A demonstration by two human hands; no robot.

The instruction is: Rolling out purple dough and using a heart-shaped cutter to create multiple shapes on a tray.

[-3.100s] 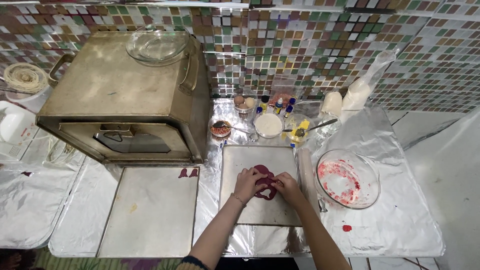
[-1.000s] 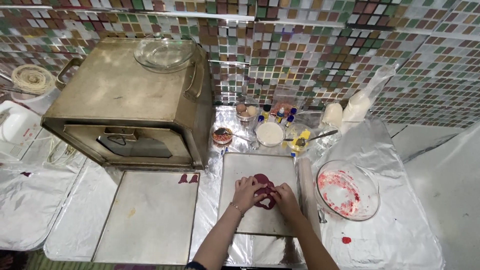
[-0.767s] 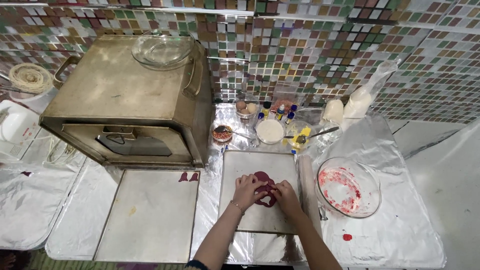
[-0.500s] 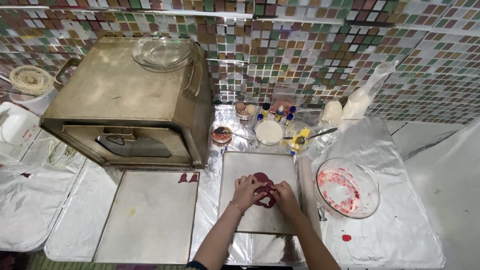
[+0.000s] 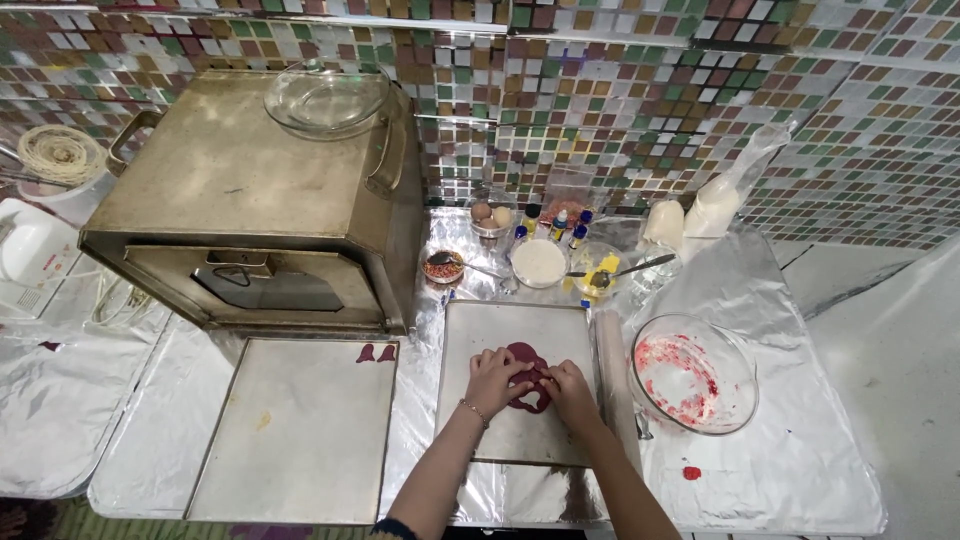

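Observation:
A flat piece of dark red dough (image 5: pixel 525 356) lies on a metal tray (image 5: pixel 515 440) in front of me. My left hand (image 5: pixel 492 376) presses on its left side, and my right hand (image 5: pixel 571 390) presses on its right side. Fingertips of both hands meet over the dough and hide its middle. Two small dark red dough shapes (image 5: pixel 376 353) sit at the far corner of a larger metal tray (image 5: pixel 290 440) to the left.
A rolling pin (image 5: pixel 611 370) lies right of the tray, beside a red-smeared glass bowl (image 5: pixel 692 374). A metal oven (image 5: pixel 250 200) with a glass bowl (image 5: pixel 325 98) on top stands at the left. Small bowls, eggs and colour bottles line the tiled wall.
My hands have stayed on the red dough with only small finger shifts. The view has shifted slightly.

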